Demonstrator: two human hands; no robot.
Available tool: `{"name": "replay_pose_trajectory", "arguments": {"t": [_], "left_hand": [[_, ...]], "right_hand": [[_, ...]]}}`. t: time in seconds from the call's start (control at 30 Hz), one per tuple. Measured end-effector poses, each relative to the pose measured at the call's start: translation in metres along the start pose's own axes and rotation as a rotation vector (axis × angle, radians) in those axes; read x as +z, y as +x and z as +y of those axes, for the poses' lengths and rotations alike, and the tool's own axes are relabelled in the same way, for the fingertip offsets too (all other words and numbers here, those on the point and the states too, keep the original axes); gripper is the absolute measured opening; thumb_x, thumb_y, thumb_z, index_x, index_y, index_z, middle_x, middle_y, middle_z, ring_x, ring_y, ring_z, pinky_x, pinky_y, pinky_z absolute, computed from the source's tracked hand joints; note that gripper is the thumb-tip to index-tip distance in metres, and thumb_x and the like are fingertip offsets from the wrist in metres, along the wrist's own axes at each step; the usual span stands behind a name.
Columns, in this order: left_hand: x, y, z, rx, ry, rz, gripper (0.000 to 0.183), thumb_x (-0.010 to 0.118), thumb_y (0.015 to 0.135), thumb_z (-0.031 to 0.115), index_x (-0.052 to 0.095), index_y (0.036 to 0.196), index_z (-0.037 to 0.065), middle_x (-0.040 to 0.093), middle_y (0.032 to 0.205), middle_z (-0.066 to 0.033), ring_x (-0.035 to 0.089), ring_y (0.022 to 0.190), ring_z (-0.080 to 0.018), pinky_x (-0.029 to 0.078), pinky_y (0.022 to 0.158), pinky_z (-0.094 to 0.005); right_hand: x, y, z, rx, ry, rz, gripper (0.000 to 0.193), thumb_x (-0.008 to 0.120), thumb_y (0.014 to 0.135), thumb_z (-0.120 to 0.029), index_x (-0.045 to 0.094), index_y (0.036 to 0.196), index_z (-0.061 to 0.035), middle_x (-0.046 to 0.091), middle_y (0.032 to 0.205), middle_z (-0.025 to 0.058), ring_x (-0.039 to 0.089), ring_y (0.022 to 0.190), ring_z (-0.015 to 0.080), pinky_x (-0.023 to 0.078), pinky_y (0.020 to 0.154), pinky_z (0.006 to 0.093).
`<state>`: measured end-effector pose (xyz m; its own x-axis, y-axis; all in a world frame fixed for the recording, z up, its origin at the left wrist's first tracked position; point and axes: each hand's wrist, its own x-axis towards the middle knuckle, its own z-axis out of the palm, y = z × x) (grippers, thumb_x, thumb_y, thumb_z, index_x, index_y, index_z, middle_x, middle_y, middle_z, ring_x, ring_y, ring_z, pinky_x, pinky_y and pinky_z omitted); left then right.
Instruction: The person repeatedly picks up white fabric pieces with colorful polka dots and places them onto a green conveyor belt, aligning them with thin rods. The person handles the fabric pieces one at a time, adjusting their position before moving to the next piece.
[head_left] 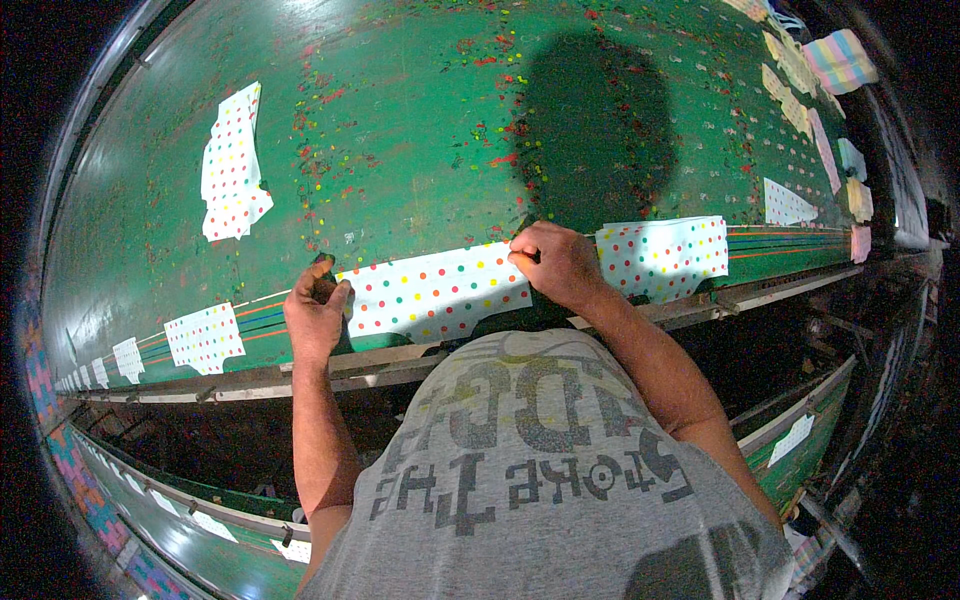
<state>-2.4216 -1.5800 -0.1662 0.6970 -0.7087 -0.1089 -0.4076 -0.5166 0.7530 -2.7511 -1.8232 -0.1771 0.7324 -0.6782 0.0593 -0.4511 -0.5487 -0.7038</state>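
A white cloth piece (435, 290) with red, green and yellow dots lies flat along the near edge of a green table (420, 130). At its left end is my left hand (316, 310), fingers curled, with thumb and forefinger apart and the thumb tip by the cloth's edge. My right hand (558, 262) is closed at the upper right corner of that piece, thumb and forefinger pinched on it; the fingertips are partly hidden. Just right of my right hand lies a second dotted cloth piece (665, 258), its layers overlapping. My torso shades the lower part of the middle cloth.
A dotted cloth stack (232, 165) lies at far left. More dotted pieces (205, 338) line the near edge leftward, and a single piece (787, 204) lies at right. Pale cloths (795, 75) hang along the right edge. Behind me stands another green table (240, 560).
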Motion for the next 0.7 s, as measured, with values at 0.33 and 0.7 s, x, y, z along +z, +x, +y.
{"name": "replay_pose_trajectory", "arguments": {"t": [0.33,0.7], "left_hand": [[0.002,0.0,-0.004,-0.015,-0.042,0.008,0.043,0.084,0.091,-0.001,0.075,0.133,0.0,0.076,0.087,-0.0038,0.067,0.075,-0.0096,0.058,0.073,-0.0291],[0.002,0.0,-0.001,0.009,-0.023,0.011,0.042,0.085,0.091,-0.001,0.075,0.132,0.0,0.075,0.087,-0.0037,0.067,0.075,-0.0099,0.057,0.073,-0.0289]], "right_hand": [[-0.008,-0.014,-0.005,-0.053,-0.054,-0.005,0.011,0.085,0.091,-0.016,0.077,0.096,-0.0099,0.074,0.089,0.0095,0.076,0.081,0.033,0.06,0.071,0.046],[-0.007,-0.016,-0.007,-0.103,-0.153,-0.044,0.012,0.078,0.098,-0.017,0.077,0.108,-0.0112,0.076,0.096,0.0099,0.077,0.086,0.0343,0.062,0.074,0.0469]]}}
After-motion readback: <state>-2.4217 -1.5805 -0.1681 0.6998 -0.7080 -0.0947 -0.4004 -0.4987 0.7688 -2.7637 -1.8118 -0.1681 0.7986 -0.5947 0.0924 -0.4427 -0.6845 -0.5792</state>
